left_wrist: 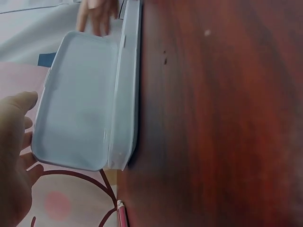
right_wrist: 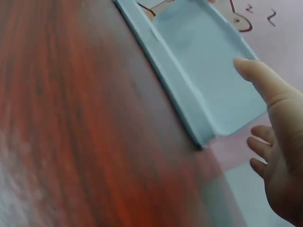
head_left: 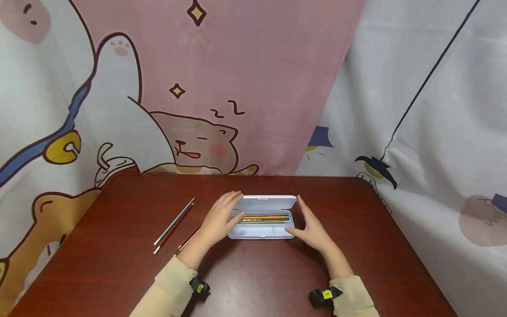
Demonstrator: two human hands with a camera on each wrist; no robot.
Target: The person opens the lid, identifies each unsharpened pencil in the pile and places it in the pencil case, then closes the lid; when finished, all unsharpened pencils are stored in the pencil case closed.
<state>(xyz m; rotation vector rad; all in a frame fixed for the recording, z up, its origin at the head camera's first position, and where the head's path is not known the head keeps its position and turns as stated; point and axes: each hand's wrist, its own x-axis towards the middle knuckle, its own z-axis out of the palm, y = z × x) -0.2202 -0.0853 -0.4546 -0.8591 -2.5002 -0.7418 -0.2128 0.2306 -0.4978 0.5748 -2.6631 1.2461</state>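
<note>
A white pencil case [head_left: 253, 232] lies on the table with its lid [head_left: 266, 202] raised at the back. Several pencils [head_left: 265, 218] lie lengthwise inside it. My left hand [head_left: 219, 218] is at the case's left end, thumb over the tray and fingers extended beside the lid's edge. At the right end is my right hand [head_left: 314, 229], its thumb near the tray's front corner and fingers reaching up to the lid. Both wrist views show the lid's inner face [left_wrist: 78, 99] standing up, with loosely spread fingers beside it.
Left of the case, a teal pencil [head_left: 174, 221] and a red pencil [head_left: 172, 229] lie side by side on the brown table [head_left: 253, 281]. Another red pencil [head_left: 189, 235] is partly hidden by my left forearm. A printed curtain [head_left: 277, 88] hangs behind the table.
</note>
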